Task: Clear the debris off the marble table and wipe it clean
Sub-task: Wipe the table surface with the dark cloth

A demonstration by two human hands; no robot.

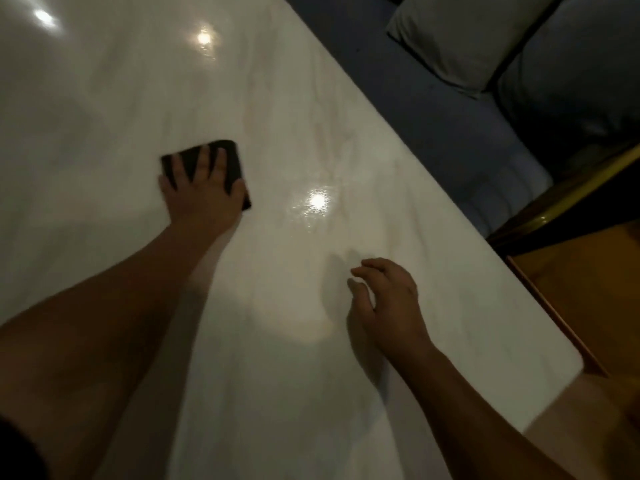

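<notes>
left hand [202,195] is flat on a dark folded cloth [227,157], fingers spread straight and pressing it onto the glossy marble table [121,98]. right hand [384,303] hangs just over the marble nearer the table's right edge, fingers loosely curled, holding nothing. pale cushion [460,39] off past that edge

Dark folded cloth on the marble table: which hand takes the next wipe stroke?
Left. The left hand presses the dark rectangular folded cloth onto the white marble table with spread fingers. The right hand holds nothing, well apart from the cloth, nearer the table edge.
</notes>
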